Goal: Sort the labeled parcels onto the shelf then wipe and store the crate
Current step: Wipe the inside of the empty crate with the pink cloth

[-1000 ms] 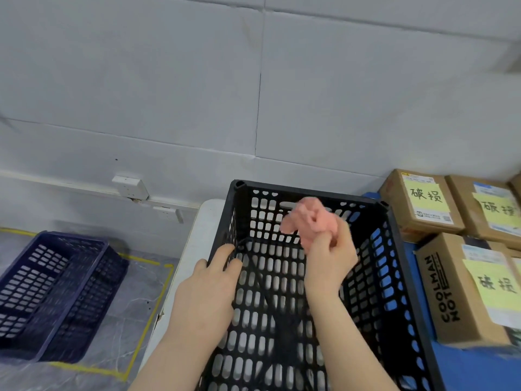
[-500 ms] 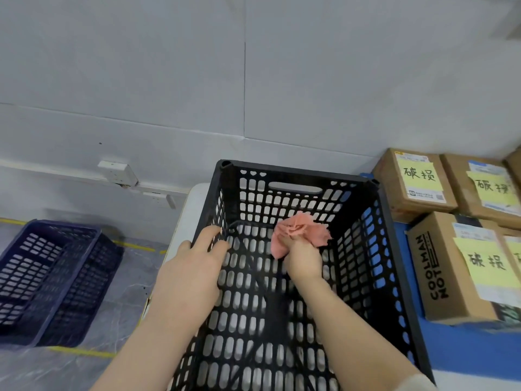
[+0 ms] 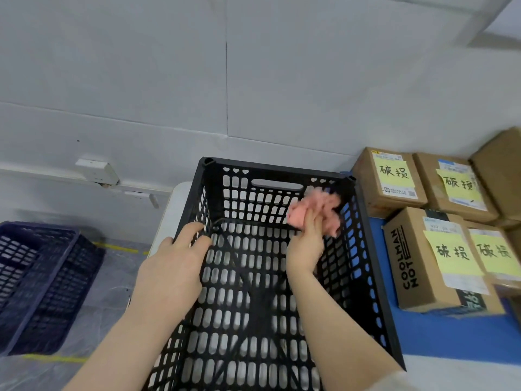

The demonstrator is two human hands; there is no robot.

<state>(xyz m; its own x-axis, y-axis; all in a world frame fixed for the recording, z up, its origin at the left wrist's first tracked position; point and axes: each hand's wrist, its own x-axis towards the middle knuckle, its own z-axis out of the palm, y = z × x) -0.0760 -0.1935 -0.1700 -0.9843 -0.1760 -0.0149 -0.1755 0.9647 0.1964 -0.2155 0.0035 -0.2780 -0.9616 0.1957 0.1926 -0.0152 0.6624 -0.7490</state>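
Wiping looks to be the step in hand. We see the black crate [image 3: 277, 167] in the middle of the frame, open side up on a white table [image 3: 176, 207]. The left hand [image 3: 172, 266] is curled over the crate's left wall, fingers hooked over the rim towards the inside. The right hand [image 3: 306, 244] is inside the crate and clutches a bunched pink cloth [image 3: 318, 210] at the upper right corner of the far wall. The cloth is blurred, so we cannot tell how hard it presses on the plastic.

We judge the crate light and stiff, being slotted plastic all round, though its thin walls may flex under a push. The steadying grip on the rim therefore seems sound. For carrying, the handle slot [image 3: 277, 184] in the far wall is the natural hold. The cloth is soft and limp and could snag in the slots, so we would keep it balled in the palm.

Labelled parcels [image 3: 392, 179] sit stacked at the right of the frame, and a blue crate [image 3: 42, 277] lies at lower left.
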